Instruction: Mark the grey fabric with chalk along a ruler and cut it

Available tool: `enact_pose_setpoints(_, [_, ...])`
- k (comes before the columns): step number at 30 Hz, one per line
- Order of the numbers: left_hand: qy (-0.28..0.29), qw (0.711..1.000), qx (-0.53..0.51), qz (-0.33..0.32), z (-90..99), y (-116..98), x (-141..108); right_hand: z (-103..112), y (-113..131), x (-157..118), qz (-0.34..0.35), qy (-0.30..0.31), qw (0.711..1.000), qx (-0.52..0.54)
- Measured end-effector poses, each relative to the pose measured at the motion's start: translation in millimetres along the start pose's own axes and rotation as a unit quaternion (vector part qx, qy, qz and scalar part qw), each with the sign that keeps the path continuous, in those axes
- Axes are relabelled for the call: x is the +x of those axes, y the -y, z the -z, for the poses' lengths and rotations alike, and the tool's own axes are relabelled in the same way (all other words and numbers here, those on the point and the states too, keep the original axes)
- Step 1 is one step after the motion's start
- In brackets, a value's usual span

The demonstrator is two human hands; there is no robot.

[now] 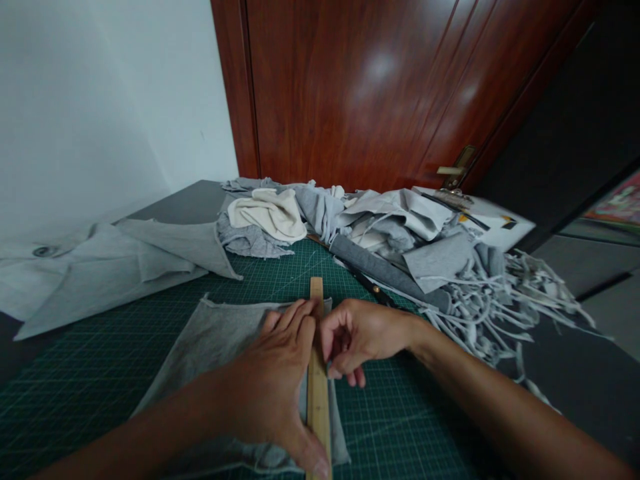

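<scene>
A wooden ruler [317,393] lies lengthwise over a grey piece of cloth [200,360], near the cloth's right edge. My left hand [280,373] is spread flat, its fingertips and thumb pressing on the ruler and its palm over the cloth. Against the ruler's right edge, my right hand [363,337] is closed in a pinch. Something tiny may be between its thumb and finger, but I cannot make out what. A narrow strip of the cloth shows to the right of the ruler. Beneath everything is a green gridded cutting mat [400,413].
Another large grey cloth [150,257] lies at the left. At the back are a cream folded cloth [270,213] and heaped grey fabric [435,260]. Black-handled scissors [376,290] rest beside the heap. Thin fabric strips [480,320] and a clipboard [500,217] are at the right.
</scene>
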State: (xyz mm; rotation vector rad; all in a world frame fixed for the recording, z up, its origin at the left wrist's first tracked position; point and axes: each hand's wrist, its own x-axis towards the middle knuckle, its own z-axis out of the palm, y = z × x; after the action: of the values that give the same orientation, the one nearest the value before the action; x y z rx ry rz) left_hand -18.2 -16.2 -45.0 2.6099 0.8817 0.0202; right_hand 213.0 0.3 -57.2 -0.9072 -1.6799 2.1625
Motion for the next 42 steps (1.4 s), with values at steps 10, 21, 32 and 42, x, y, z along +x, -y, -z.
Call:
enact_pose_setpoints(10, [-0.037,0.999,0.003,-0.029,0.7,-2,-1,29,15,6,0.014,-0.082,0.995,-0.058])
enact_pose_setpoints(21, [0.015,1.0,-0.009,0.01,0.1,-1,-2,19,32,-14,0.082,-0.209,0.967,-0.12])
enact_pose_setpoints(32, [-0.007,1.0,-0.016,-0.004,-5.2,5,-2,-22,10,-17,0.043,-0.264,0.948,-0.169])
enact_pose_setpoints(42, [-0.022,0.999,-0.02,-0.016,-4.5,4,-3,-34,2,-9,0.049,-0.339,0.927,-0.154])
